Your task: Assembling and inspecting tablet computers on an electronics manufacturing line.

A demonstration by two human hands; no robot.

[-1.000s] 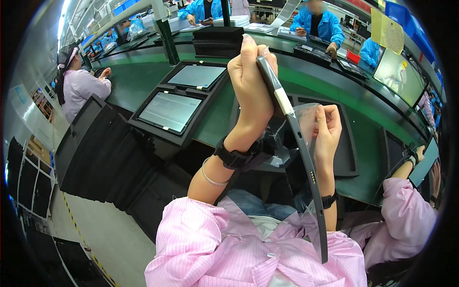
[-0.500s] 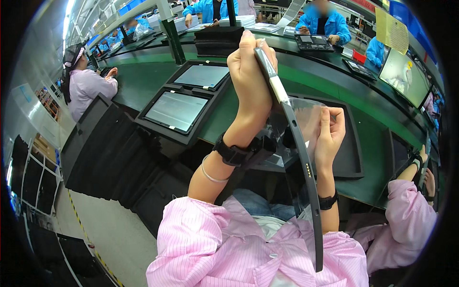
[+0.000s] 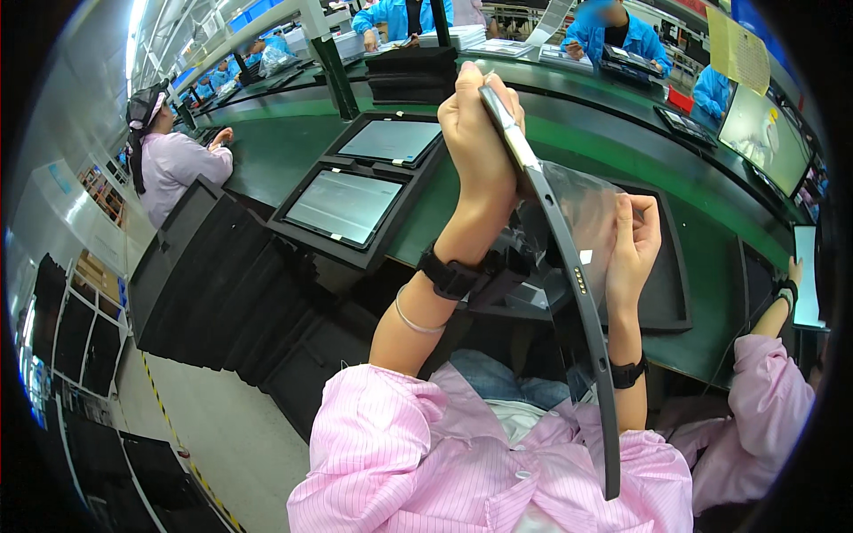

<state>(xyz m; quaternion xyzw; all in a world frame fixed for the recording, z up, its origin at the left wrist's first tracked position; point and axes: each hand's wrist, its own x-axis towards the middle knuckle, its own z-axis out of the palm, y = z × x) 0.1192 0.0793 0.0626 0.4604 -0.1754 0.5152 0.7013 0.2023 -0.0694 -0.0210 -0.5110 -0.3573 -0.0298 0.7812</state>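
My left hand (image 3: 481, 133) is raised in front of me, gripping the top end of a thin dark tablet (image 3: 593, 330). The tablet is seen nearly edge-on, and its long side with small ports and gold contacts slants down toward my chest. A sheet of clear film (image 3: 579, 206) stands out from the tablet on its right side, with a small white tab on it. The fingers of my right hand (image 3: 633, 253) are pinched on the film's outer edge. Most of the tablet's faces are hidden at this angle.
Two tablets lie in a black foam tray (image 3: 378, 253) on the green bench (image 3: 293, 147). Stacked black trays (image 3: 209, 275) stand at the left, another black tray (image 3: 666, 298) behind my right hand. Co-workers sit around, one close at right holding a lit tablet (image 3: 808, 275).
My right hand has moved slightly away from the tablet, and the film spreads wider between them. The whole scene has shifted a little rightward. The right-hand co-worker's tablet now faces into view.
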